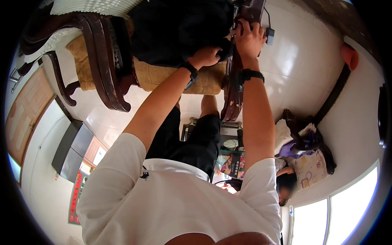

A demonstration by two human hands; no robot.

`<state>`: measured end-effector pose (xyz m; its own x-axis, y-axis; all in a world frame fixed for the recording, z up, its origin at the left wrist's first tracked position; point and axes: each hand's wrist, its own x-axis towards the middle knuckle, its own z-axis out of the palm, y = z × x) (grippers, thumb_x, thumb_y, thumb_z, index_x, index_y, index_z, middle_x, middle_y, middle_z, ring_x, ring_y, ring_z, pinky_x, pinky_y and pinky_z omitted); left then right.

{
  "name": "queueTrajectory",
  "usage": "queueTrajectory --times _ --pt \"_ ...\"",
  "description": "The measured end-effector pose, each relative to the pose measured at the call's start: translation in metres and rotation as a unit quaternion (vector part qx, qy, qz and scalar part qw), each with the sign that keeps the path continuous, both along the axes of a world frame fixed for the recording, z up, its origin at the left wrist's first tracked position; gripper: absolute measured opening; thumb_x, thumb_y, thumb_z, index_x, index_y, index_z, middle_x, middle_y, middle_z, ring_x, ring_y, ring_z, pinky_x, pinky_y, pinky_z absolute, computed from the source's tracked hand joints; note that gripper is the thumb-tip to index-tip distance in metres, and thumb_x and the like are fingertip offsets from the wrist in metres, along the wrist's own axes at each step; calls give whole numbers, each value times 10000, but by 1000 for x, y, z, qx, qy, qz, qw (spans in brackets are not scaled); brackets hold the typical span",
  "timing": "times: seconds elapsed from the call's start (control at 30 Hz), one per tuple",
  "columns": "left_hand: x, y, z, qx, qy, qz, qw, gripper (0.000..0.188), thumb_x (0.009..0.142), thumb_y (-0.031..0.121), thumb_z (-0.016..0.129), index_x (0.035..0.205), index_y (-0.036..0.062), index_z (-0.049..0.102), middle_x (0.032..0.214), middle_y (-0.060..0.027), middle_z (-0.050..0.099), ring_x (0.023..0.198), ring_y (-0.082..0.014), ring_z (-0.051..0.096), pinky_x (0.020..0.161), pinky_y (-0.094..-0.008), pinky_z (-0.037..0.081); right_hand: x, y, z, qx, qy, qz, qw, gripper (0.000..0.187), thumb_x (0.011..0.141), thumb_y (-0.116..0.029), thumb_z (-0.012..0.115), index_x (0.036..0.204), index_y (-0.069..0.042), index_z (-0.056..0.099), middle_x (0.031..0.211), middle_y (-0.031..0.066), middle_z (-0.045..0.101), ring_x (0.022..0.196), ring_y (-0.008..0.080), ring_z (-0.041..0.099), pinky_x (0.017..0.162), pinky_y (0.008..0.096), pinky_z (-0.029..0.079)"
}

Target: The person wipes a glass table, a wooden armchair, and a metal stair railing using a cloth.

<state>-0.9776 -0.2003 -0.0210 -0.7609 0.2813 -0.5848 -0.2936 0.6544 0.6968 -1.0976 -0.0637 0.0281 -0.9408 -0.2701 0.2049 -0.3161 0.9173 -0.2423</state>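
Observation:
A black cloth [179,30], which looks like a garment, lies heaped over the brown seat cushion [183,77] of a dark wooden chair. My left hand [206,57] is closed on the near right edge of the cloth, its fingertips partly hidden in the folds. My right hand [249,38] rests on the chair's dark wooden armrest [231,90], beside the cloth. Its fingers are bent but apart, and the thumb side reaches toward the cloth's edge. Both wrists wear black bands.
A small dark adapter box [270,36] with a cable hangs right of the armrest. Another curved wooden armrest [98,61] stands at left. An orange-red container [349,57] is by the right wall. A person [287,183] sits at lower right near a cloth-draped chair [314,167].

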Motion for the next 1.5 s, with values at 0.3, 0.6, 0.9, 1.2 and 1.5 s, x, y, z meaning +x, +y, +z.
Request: queueTrajectory --times 0.3,0.6,0.9,1.2,1.5 --pt "-11 2 41 91 -127 49 986 365 944 218 494 1258 34 524 1148 -170 655 1067 -314 626 898 -378 493 -44 -2 -12 14 10 25 1000 188 850 -269 642 1035 -272 673 952 36 579 936 298 568 772 477 442" --pt "-45 -17 282 516 10 183 837 232 940 112 531 1120 -19 596 1006 -134 689 931 -225 671 826 -351 520 -51 11 -13 -71 -12 114 991 182 827 -304 645 997 -241 655 916 38 570 893 278 563 747 482 427" --pt "-8 4 408 663 118 133 727 178 881 57 526 1036 5 595 949 -109 672 891 -234 658 875 -390 491 34 24 23 -17 -63 26 998 255 854 -250 626 1062 -101 629 1030 142 540 990 353 521 892 521 408" --pt "12 16 425 689 120 80 710 152 821 1 522 951 29 594 893 -83 655 850 -242 644 925 -430 463 149 55 32 -6 -20 -102 995 204 798 -276 622 973 -177 655 929 85 577 879 316 542 750 470 408" --pt "44 21 413 635 146 -1 758 169 762 -54 517 867 54 593 836 -58 638 810 -250 631 975 -470 434 211 67 46 21 -1 -173 985 220 785 -230 632 993 -159 651 917 93 568 841 320 541 734 447 414"
